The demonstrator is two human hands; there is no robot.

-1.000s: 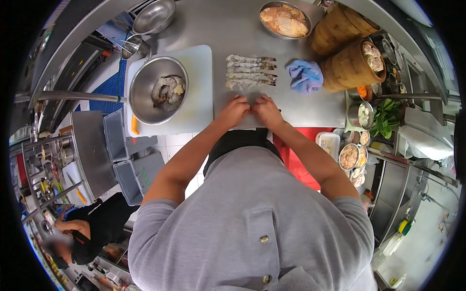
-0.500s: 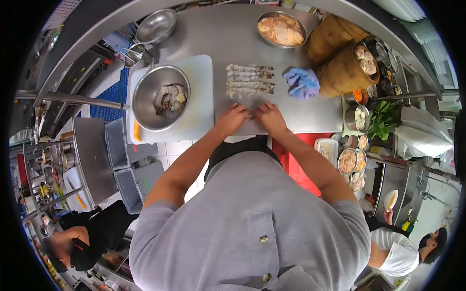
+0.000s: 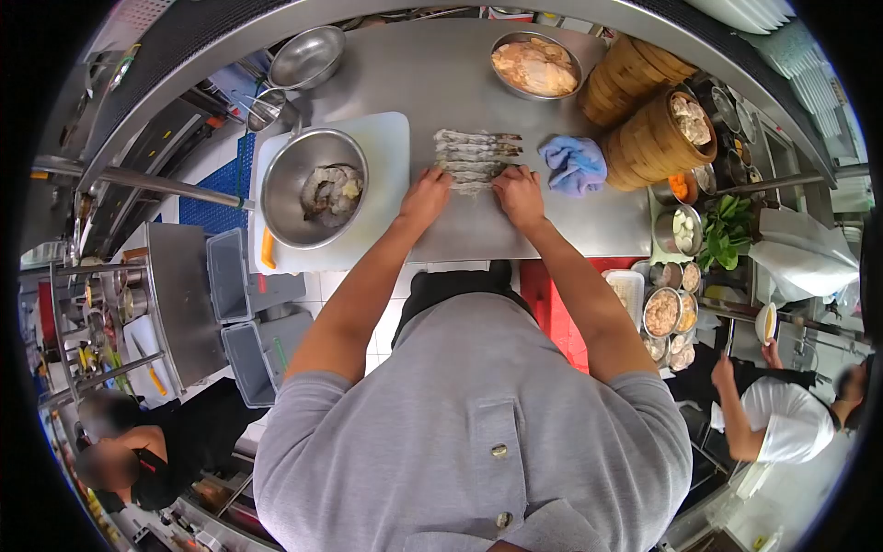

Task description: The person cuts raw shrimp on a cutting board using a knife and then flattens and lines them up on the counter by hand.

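Several peeled, straightened shrimp [image 3: 476,147] lie side by side in a row on the steel table, tails pointing right. At the near edge of that row, my left hand [image 3: 426,196] has its fingers closed at the left end of the nearest shrimp [image 3: 474,184]. My right hand [image 3: 520,195] pinches the same shrimp at its tail end. The fingers partly cover both ends. To the left, a metal bowl [image 3: 276,207] containing more grey shrimp [image 3: 331,191] rests on a white cutting board [image 3: 391,156].
A blue cloth [image 3: 575,166] lies right of the row, beside bamboo steamers [image 3: 644,152]. A bowl of raw meat [image 3: 536,66] stands at the back. An orange-handled knife [image 3: 268,248] lies at the board's near edge. Two co-workers [image 3: 198,442] [image 3: 782,414] are at the sides.
Both hands have moved forward from the table's near edge to the row, bringing a shrimp alongside the others. The co-worker at right has shifted, with a raised arm now showing.
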